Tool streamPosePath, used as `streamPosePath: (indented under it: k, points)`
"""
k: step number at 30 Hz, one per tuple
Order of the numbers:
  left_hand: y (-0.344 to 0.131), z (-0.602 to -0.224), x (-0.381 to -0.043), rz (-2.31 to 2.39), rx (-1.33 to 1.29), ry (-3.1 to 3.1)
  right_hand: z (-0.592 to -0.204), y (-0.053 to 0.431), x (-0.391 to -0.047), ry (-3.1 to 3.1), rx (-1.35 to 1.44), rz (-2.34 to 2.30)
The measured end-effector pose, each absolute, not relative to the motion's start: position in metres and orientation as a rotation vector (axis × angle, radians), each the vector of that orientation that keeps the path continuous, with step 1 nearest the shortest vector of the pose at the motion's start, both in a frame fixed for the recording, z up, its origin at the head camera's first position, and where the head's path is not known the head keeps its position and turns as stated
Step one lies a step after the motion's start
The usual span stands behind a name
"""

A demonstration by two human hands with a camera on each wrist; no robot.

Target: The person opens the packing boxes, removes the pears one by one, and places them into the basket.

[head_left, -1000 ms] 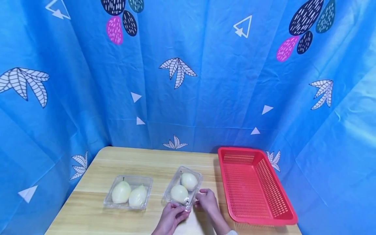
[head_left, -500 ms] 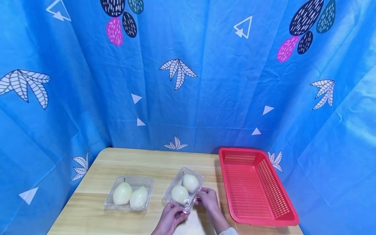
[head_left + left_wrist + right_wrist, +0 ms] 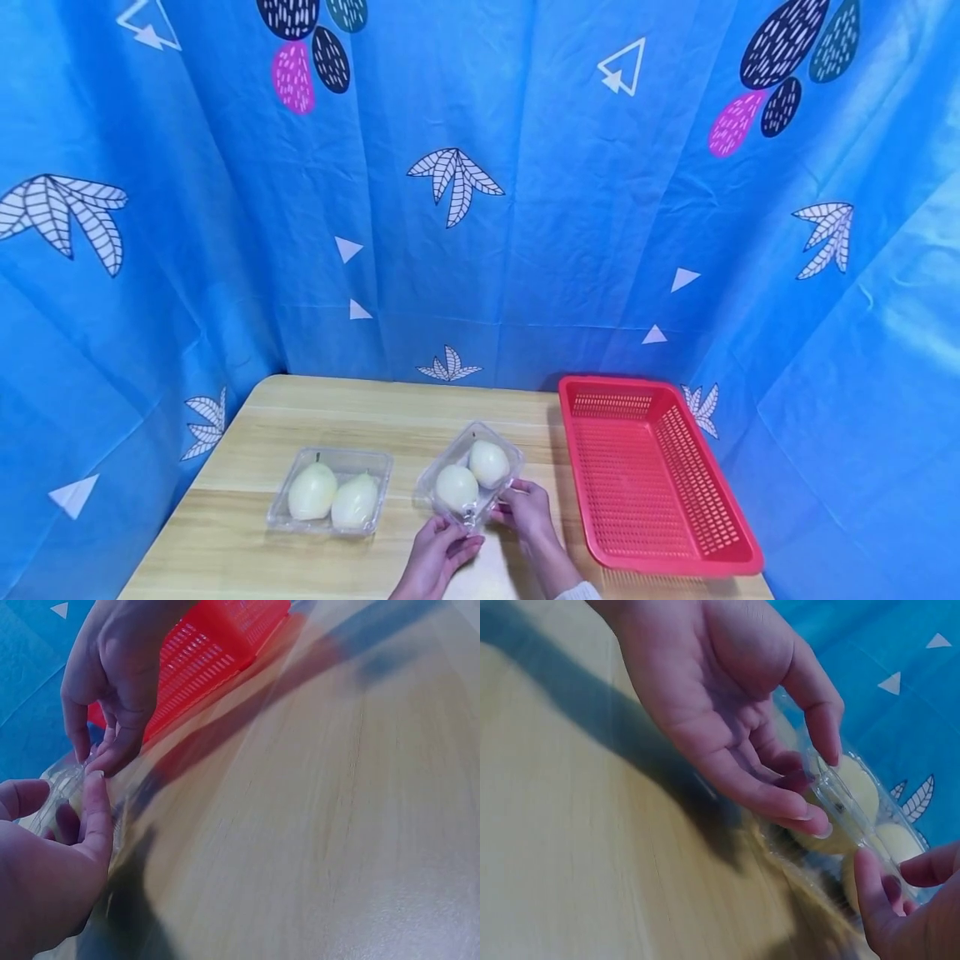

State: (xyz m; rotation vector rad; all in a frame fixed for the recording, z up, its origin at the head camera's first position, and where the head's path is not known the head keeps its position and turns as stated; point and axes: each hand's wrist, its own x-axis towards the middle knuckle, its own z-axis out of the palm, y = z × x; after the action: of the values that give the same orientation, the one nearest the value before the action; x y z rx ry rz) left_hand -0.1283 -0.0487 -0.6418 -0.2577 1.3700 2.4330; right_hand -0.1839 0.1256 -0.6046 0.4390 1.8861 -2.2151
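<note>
Blue curtain [image 3: 570, 217] behind, wooden table [image 3: 337, 408] below: left hand [image 3: 437, 557] and right hand [image 3: 527, 510] both pinch the clear box [image 3: 457, 453], lower centre (fiddly plastic!), apparently working its edge; next needs steady pressure.

The left hand [image 3: 435, 550] and the right hand [image 3: 528, 512] are positioned near each other, the right farther forward, each with the thumb opposed to bent fingers in a pinch, while the left wrist [image 3: 411, 587] and the right forearm [image 3: 551, 560], cuffed by a pale sleeve [image 3: 579, 592], angle inward.
</note>
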Motion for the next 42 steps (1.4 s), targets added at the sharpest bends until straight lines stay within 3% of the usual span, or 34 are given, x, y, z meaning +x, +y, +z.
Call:
streamPosePath:
  k: [11, 42]
  points:
    - [-0.046, -0.637, -0.131, 2.502, -0.427, 1.473, -0.607, 0.122, -0.177, 1.788, 0.418, -2.27]
    - [-0.055, -0.639, -0.134, 2.487, -0.452, 1.47, -0.607, 0.136, -0.188, 1.733, 0.529, -2.381]
